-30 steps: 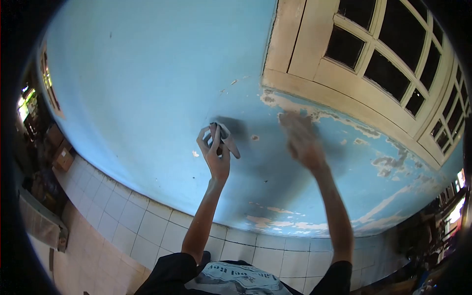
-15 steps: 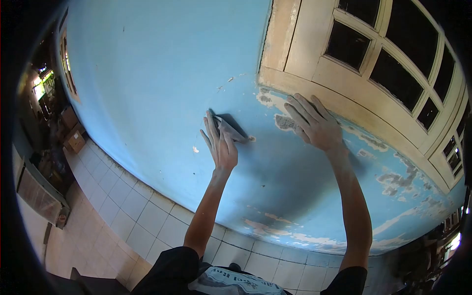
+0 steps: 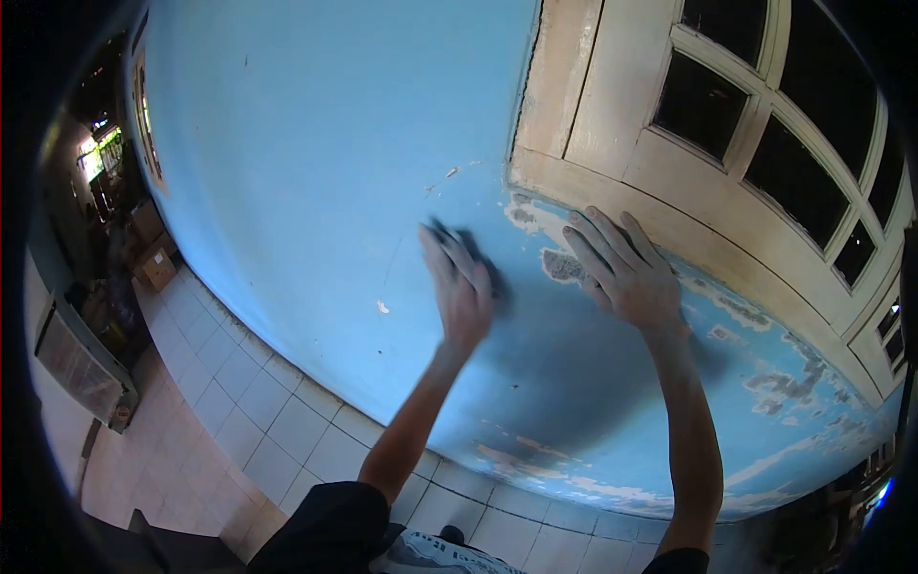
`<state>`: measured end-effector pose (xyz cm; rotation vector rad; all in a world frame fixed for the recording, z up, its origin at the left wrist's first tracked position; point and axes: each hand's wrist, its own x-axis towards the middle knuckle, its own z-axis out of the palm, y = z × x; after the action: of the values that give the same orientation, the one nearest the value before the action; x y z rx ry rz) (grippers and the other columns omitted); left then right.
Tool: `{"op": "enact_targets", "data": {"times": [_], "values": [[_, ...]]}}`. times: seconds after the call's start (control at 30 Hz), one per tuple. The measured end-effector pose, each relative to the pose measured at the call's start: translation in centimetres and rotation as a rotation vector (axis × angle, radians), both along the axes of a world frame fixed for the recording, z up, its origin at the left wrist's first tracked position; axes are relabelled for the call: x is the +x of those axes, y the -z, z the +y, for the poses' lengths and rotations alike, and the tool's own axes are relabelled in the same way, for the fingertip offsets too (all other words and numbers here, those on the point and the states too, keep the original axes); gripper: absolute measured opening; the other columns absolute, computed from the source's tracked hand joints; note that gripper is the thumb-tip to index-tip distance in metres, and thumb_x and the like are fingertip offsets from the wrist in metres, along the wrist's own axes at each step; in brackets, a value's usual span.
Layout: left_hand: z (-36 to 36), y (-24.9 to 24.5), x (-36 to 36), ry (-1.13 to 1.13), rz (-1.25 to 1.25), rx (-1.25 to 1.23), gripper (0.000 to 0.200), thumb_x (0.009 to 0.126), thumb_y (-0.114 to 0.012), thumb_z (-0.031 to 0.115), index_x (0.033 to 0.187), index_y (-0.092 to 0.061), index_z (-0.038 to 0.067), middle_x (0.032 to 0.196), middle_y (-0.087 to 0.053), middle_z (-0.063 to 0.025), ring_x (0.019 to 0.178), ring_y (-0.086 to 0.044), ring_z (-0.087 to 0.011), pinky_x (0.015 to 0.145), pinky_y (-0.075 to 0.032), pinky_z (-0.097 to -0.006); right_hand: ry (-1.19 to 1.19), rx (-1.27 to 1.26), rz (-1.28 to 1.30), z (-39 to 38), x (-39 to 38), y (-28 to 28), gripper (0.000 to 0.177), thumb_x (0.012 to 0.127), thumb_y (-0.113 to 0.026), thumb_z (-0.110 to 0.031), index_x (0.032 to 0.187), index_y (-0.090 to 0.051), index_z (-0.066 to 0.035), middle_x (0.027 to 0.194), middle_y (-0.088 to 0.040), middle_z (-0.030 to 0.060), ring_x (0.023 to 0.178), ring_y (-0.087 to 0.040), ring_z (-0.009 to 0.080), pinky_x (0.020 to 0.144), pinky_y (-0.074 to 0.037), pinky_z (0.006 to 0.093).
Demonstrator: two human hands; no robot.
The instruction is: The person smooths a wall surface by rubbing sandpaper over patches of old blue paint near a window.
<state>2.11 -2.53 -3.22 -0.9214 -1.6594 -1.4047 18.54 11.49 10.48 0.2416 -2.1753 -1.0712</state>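
Observation:
My left hand presses a small dark-grey sanding sheet flat against the light-blue wall; the hand is blurred and covers most of the sheet. My right hand lies flat on the same wall with fingers spread, just below the cream wooden window frame. It rests beside a patch of peeled paint and holds nothing.
Flaked paint patches run along the wall under the window frame and near its base. White tiles cover the lower wall and floor. Cardboard boxes and clutter stand at the far left. Dark window panes are at upper right.
My left hand has slid right along the wall with the sheet, closer to the right hand. My right hand, moving a second ago, now rests flat on the wall.

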Motion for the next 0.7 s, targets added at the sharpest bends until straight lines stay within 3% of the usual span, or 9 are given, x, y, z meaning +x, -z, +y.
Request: {"op": "enact_targets", "data": {"times": [0.07,0.17,0.3,0.4,0.53,0.6,0.63,0.7], "values": [[-0.5,4.8,3.0,0.078,-0.045,-0.282,0.057,0.096,-0.033,0.02,0.14,-0.013,-0.01,0.144,-0.004,-0.0379,0.132,-0.005,-0.0561,0.106,-0.013,-0.0602,0.001,-0.015,-0.023,0.0,-0.2,0.1,0.057,0.077,-0.058,-0.035,0.13,-0.047,-0.017,0.14,-0.041,-0.002,0.131,-0.034,0.0141,0.112,-0.027,0.0359],[-0.6,5.2,2.8,0.038,-0.109,-0.312,0.055,0.096,-0.032,0.019,0.141,-0.015,-0.009,0.144,-0.005,-0.0376,0.132,-0.004,-0.0562,0.106,-0.011,-0.0597,0.004,0.011,-0.023,0.2,0.0,-0.1,0.06,0.077,-0.059,-0.037,0.131,-0.046,-0.017,0.141,-0.04,-0.0014,0.132,-0.033,0.0144,0.112,-0.026,0.0363],[-0.8,-7.2,-1.3,-0.106,0.029,-0.031,0.053,0.097,-0.032,0.018,0.139,-0.019,-0.01,0.146,-0.007,-0.034,0.136,-0.004,-0.049,0.108,-0.006,-0.0568,0.021,-0.014,-0.031,0.0,-0.1,0.3,0.061,0.076,-0.058,-0.039,0.132,-0.045,-0.017,0.141,-0.039,-0.002,0.132,-0.032,0.014,0.113,-0.025,0.0369],[-0.1,-9.5,-2.0,-0.228,0.107,-0.074,0.053,0.097,-0.033,0.018,0.139,-0.018,-0.011,0.147,-0.007,-0.0323,0.138,-0.005,-0.046,0.108,-0.006,-0.0571,0.036,-0.006,-0.034,0.1,-0.1,0.4,0.063,0.076,-0.058,-0.041,0.133,-0.045,-0.018,0.142,-0.039,-0.0022,0.132,-0.032,0.0138,0.114,-0.024,0.0369],[1.3,-0.3,1.3,-0.076,0.105,-0.255,0.056,0.094,-0.032,0.02,0.139,-0.017,-0.01,0.146,-0.009,-0.0333,0.136,-0.004,-0.0494,0.109,-0.005,-0.0563,0.039,0.022,-0.008,0.2,-0.2,0.3,0.065,0.075,-0.06,-0.042,0.133,-0.044,-0.019,0.142,-0.039,-0.0027,0.132,-0.032,0.0136,0.114,-0.024,0.0366],[1.0,1.8,2.2,-0.076,0.087,-0.328,0.056,0.094,-0.032,0.021,0.139,-0.018,-0.01,0.146,-0.009,-0.0341,0.136,-0.004,-0.0504,0.109,-0.006,-0.0565,0.032,0.011,-0.017,0.1,-0.1,0.5,0.065,0.075,-0.06,-0.043,0.133,-0.044,-0.019,0.141,-0.039,-0.0028,0.132,-0.032,0.0135,0.114,-0.023,0.0366],[1.3,2.1,2.1,-0.071,0.078,-0.397,0.056,0.095,-0.032,0.021,0.139,-0.018,-0.011,0.145,-0.009,-0.035,0.135,-0.005,-0.0515,0.109,-0.006,-0.0567,0.031,0.003,-0.017,0.2,-0.1,0.4,0.065,0.075,-0.06,-0.043,0.133,-0.045,-0.019,0.141,-0.039,-0.0029,0.132,-0.031,0.0135,0.114,-0.023,0.0366],[1.5,-3.4,0.5,-0.15,0.127,-0.233,0.056,0.096,-0.031,0.022,0.139,-0.018,-0.01,0.146,-0.01,-0.0338,0.136,-0.005,-0.0503,0.109,-0.006,-0.0558,0.03,0.021,-0.006,0.3,-0.2,0.4,0.065,0.075,-0.061,-0.043,0.133,-0.044,-0.019,0.141,-0.039,-0.0027,0.132,-0.031,0.0136,0.114,-0.023,0.0367]]}}
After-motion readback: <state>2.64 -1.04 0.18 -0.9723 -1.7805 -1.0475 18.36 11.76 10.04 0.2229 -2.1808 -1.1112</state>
